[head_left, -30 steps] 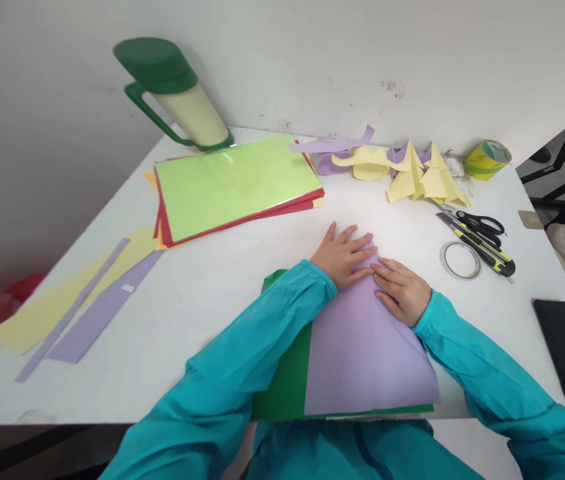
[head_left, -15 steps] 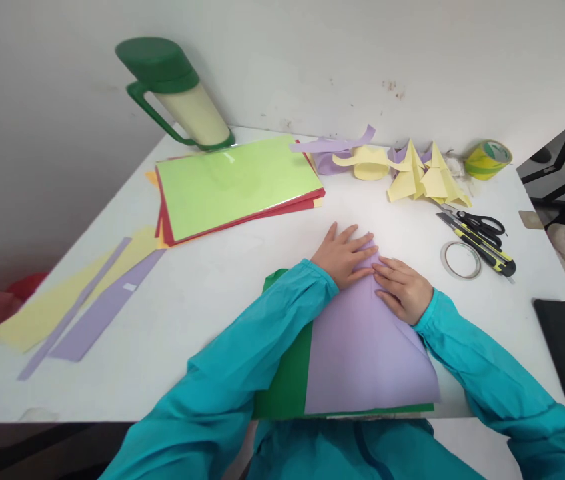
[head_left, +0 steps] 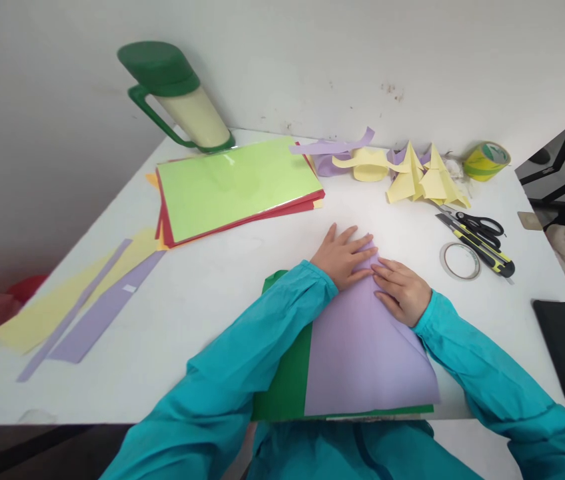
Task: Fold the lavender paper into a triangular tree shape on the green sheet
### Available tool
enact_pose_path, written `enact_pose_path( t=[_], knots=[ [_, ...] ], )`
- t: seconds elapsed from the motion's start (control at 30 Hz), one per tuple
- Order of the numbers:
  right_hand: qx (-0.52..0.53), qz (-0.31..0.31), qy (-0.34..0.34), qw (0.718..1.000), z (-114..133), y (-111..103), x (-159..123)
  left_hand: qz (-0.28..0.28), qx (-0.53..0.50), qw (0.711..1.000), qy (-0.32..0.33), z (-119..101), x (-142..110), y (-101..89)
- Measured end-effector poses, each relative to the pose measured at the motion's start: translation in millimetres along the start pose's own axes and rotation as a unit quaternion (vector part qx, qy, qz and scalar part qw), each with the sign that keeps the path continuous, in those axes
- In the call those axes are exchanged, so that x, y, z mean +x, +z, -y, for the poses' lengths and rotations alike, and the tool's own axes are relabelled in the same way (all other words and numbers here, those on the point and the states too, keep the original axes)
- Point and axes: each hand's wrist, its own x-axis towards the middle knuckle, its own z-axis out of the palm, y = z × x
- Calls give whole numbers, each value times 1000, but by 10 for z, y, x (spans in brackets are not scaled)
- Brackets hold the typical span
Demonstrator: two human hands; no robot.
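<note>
1. Pressing the purple sheet [head_left: 362, 360], the left hand [head_left: 343, 259] lies flat across its narrow far tip, fingers spread.
2. The right hand [head_left: 402, 288] rests its fingertips on the right edge beside that tip; whether it pinches the paper, I cannot tell.
3. The sheet's long axis runs near to far, narrowing to the point where the two hands nearly meet, both about equally close to it.
4. Most of the sheet lies on the near side of the hands, over green paper [head_left: 287, 373] at the desk's [head_left: 212, 287] near edge.
</note>
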Motion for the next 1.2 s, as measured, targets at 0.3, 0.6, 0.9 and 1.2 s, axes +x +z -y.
enact_pose_path(
  t=[0.3, 0.6, 0.9, 1.2],
  knots=[
    [-3, 6, -1, 1000, 3, -11, 6, -24, 12, 1000, -2, -1, 0, -5],
    [-22, 6, 5, 1000, 12, -19, 8, -26, 10, 1000, 14, -22, -8, -10],
    [-19, 2, 15, 1000, 4, 23, -21, -2, 20, 1000, -7, -51, 20, -33],
    [-13, 13, 27, 999, -1, 39, -35, -4, 28, 999, -20, -43, 21, -51]
  ],
)
